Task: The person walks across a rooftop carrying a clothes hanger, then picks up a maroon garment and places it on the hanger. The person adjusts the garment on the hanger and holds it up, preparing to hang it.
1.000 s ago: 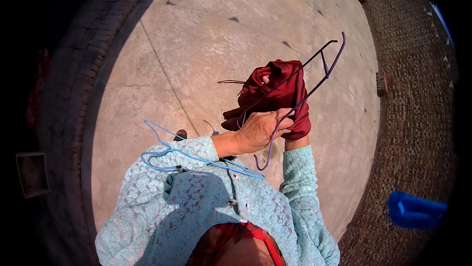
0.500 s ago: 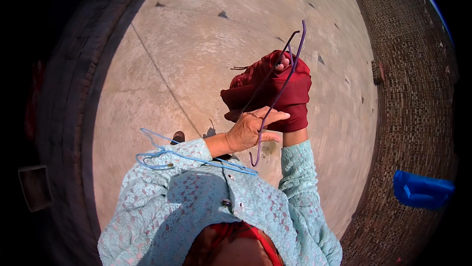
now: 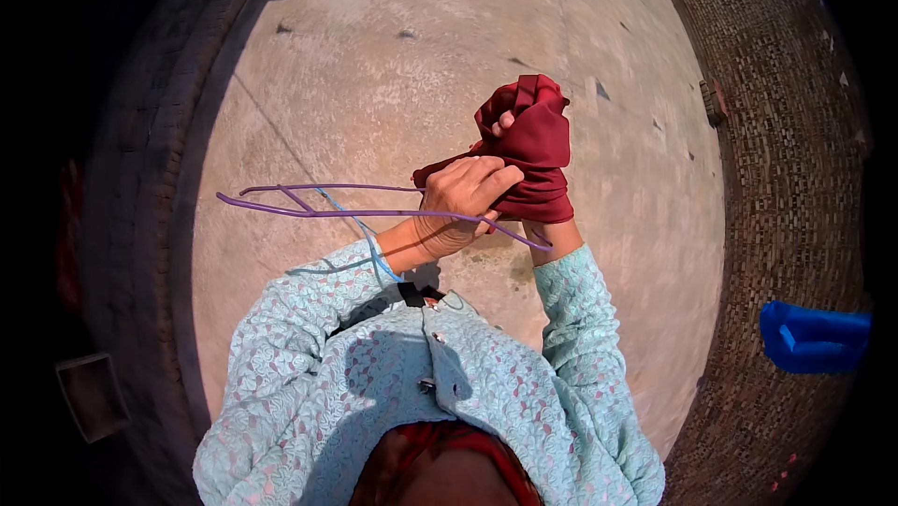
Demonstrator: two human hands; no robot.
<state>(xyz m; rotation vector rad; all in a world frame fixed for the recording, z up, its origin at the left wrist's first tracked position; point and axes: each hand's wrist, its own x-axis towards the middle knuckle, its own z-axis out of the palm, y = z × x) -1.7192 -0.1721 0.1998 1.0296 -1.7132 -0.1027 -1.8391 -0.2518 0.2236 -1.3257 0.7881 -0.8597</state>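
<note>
Cloth (image 3: 533, 146), dark red, bunched chest-high over the concrete floor (image 3: 374, 66); I see the right hand (image 3: 510, 122) buried inside, fingers closed on the wad. Left hand (image 3: 458, 202) curls round a purple hanger (image 3: 309, 207), keeping it level beside the cloth

The cloth (image 3: 533, 146) sits in front of the chest, held in the right hand (image 3: 506, 122), with the left hand (image 3: 460, 202) just to its left. The hanger (image 3: 318, 209) extends leftward from the left hand. A tub (image 3: 812, 338) lies well apart on the far right, beside the brick wall (image 3: 776, 132).
</note>
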